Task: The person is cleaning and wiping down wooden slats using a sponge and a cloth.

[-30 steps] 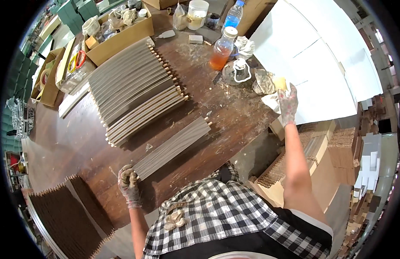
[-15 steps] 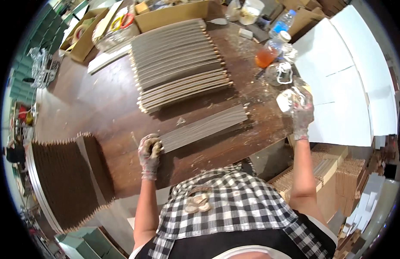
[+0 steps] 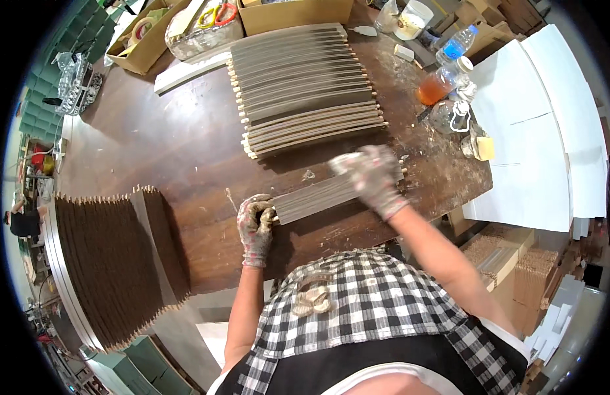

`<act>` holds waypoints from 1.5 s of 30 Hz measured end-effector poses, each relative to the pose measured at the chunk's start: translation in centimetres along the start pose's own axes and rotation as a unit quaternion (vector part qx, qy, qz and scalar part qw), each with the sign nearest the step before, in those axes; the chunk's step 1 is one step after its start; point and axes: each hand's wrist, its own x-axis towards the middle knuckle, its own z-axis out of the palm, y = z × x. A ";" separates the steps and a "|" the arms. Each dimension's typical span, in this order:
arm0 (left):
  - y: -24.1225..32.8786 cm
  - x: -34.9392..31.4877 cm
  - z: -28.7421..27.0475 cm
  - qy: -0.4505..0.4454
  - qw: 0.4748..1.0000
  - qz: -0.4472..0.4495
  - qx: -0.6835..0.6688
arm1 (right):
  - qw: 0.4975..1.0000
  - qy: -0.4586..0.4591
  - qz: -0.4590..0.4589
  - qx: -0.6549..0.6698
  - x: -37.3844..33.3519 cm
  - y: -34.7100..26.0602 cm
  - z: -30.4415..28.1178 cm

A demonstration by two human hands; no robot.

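A small bundle of long thin wooden slats (image 3: 318, 196) lies on the dark wooden table (image 3: 186, 151) in front of me. My left hand (image 3: 255, 224), in a stained work glove, grips the bundle's left end. My right hand (image 3: 371, 176), gloved too, hovers over the bundle's right part with fingers spread; the motion blurs it. Beyond the bundle lies a wide row of similar slats (image 3: 305, 85), side by side.
A stack of dark brown boards (image 3: 114, 263) stands at the left. Cardboard boxes (image 3: 295, 13) line the far edge. An orange-liquid bottle (image 3: 440, 84), a blue-capped bottle (image 3: 456, 46), a white tub (image 3: 413, 16) and a yellow sponge (image 3: 484, 148) sit at the right. White sheets (image 3: 535, 131) lie beyond.
My right hand left the sponge area at the table's right edge and swung in over the slat bundle. My left hand stayed on the bundle's left end.
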 end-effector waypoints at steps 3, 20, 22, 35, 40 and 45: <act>-0.9 0.4 0.2 -0.011 1.000 -0.004 -0.006 | 0.986 -0.041 0.158 0.037 -0.7 10.0 -2.0; -2.2 0.3 0.6 0.018 0.997 0.058 0.039 | 0.968 -0.088 -0.183 0.147 -1.1 -14.0 2.7; -2.5 0.0 0.5 0.026 0.995 0.060 0.069 | 0.963 -0.089 -0.197 0.164 -1.5 -13.7 2.9; -2.0 0.3 1.1 0.002 0.997 0.073 0.035 | 0.964 -0.092 -0.206 0.139 -1.8 -12.8 3.0; -3.1 0.2 1.7 0.045 0.994 0.070 0.070 | 0.964 -0.106 -0.204 0.131 -1.7 -11.9 3.6; -0.9 0.7 0.9 0.008 0.999 0.037 -0.007 | 0.993 0.038 -0.002 0.112 -3.5 -2.6 1.9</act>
